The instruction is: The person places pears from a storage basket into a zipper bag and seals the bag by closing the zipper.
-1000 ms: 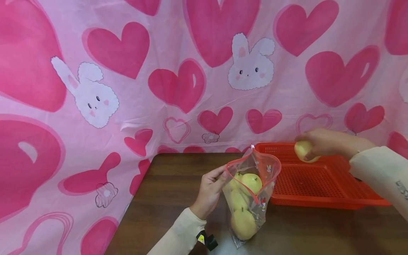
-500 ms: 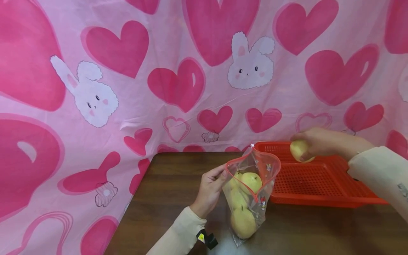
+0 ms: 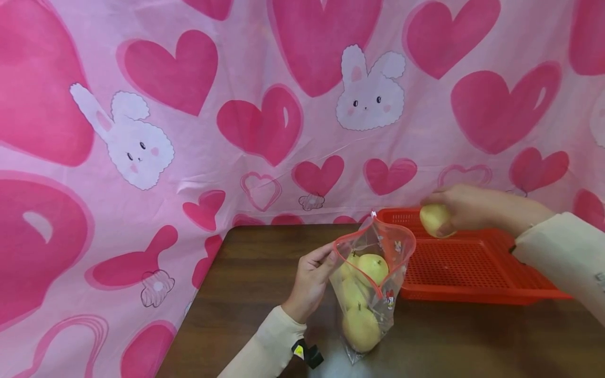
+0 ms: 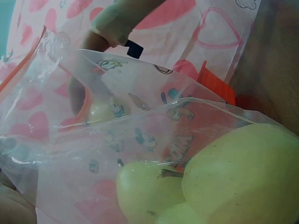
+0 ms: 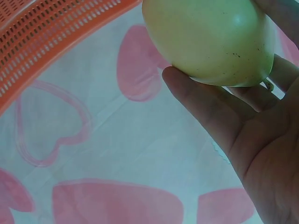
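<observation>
My left hand (image 3: 309, 283) pinches the red-edged rim of a clear zip bag (image 3: 389, 310) and holds its mouth open. Several yellow-green pears (image 3: 361, 329) fill the bag, one of them (image 3: 372, 269) lying near the mouth; up close in the left wrist view they show through the plastic (image 4: 243, 172). Over the back of the red basket, my right hand (image 3: 468, 206) grips another pear (image 3: 435, 219). In the right wrist view the fingers and thumb lie around this pear (image 5: 210, 42), its stem toward the palm.
The red perforated plastic basket (image 3: 465, 294) stands right of the bag, close behind it. Both rest on a dark brown wooden table (image 3: 255, 268). A pink cloth with hearts and rabbits (image 3: 264, 126) hangs behind the table and along its left side.
My right hand has carried the pear a little to the left over the basket, toward the bag. The left hand and the bag have hardly moved.
</observation>
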### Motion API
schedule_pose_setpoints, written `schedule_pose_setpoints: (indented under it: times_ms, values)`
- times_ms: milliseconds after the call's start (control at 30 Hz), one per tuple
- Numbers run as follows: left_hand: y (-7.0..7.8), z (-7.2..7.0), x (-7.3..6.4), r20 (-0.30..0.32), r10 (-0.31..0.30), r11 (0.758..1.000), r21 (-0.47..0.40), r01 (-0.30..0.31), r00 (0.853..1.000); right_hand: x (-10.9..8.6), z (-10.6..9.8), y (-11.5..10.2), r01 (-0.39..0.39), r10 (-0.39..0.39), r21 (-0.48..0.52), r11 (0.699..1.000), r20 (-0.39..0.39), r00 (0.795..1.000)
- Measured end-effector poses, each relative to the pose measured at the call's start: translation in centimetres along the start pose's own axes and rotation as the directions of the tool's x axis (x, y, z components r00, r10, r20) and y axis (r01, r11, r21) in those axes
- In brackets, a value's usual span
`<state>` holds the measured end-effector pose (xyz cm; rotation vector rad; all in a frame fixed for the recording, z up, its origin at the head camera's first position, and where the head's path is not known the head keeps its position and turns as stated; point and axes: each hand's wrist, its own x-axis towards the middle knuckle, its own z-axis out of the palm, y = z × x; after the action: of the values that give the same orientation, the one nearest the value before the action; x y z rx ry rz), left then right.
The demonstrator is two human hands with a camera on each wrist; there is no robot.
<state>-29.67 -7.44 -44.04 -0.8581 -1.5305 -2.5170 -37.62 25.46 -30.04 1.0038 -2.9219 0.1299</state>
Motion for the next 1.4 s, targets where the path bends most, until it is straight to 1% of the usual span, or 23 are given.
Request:
schedule_pose_setpoints:
  times_ms: [100, 333, 467, 567, 767, 1033, 1167, 1300, 1400]
  values:
    - [-0.1, 0.0, 0.0, 0.002, -0.003, 1.0, 0.009, 0.003, 1.0, -0.1, -0.2, -0.2, 0.0, 0.0, -0.013, 1.0, -0.012, 1.0]
    - [-0.1, 0.2, -0.1, -0.004, 0.001, 0.999, 0.036, 0.0, 1.0, 0.0, -1.1, -1.2, -0.015, 0.015, -0.008, 1.0, -0.004, 1.0]
    - [-0.1, 0.2, -0.1, -0.003, 0.006, 0.999, 0.051, -0.006, 1.0, 0.2, -1.9, -1.9, 0.001, -0.001, -0.008, 1.0, -0.019, 1.0]
    - [-0.1, 0.1, -0.1, 0.002, 0.006, 0.999, 0.043, -0.006, 1.0, 0.4, -2.2, -2.4, 0.021, -0.022, -0.017, 1.0, -0.035, 0.999]
    - [-0.1, 0.0, 0.0, 0.007, 0.001, 1.0, 0.025, -0.001, 1.0, 0.5, -2.7, -3.5, 0.035, -0.036, -0.02, 0.999, -0.051, 0.998]
    - [-0.1, 0.1, 0.1, 0.016, 0.019, 0.999, 0.033, -0.02, 1.0, 0.6, -3.6, -4.4, 0.03, -0.03, -0.007, 1.0, -0.051, 0.998]
    - [0.0, 0.2, 0.2, 0.009, 0.023, 0.999, 0.029, -0.023, 1.0, 0.6, -3.9, -5.0, 0.057, -0.057, -0.005, 0.998, -0.082, 0.995]
    - [-0.1, 0.1, 0.2, 0.003, 0.021, 0.999, 0.023, -0.021, 1.0, 0.6, -4.0, -5.8, 0.112, -0.113, -0.016, 0.994, -0.116, 0.987]
    - [-0.1, 0.1, 0.1, 0.004, 0.023, 1.0, 0.022, -0.023, 1.0, 0.7, -3.8, -6.3, 0.131, -0.133, -0.025, 0.991, -0.117, 0.984]
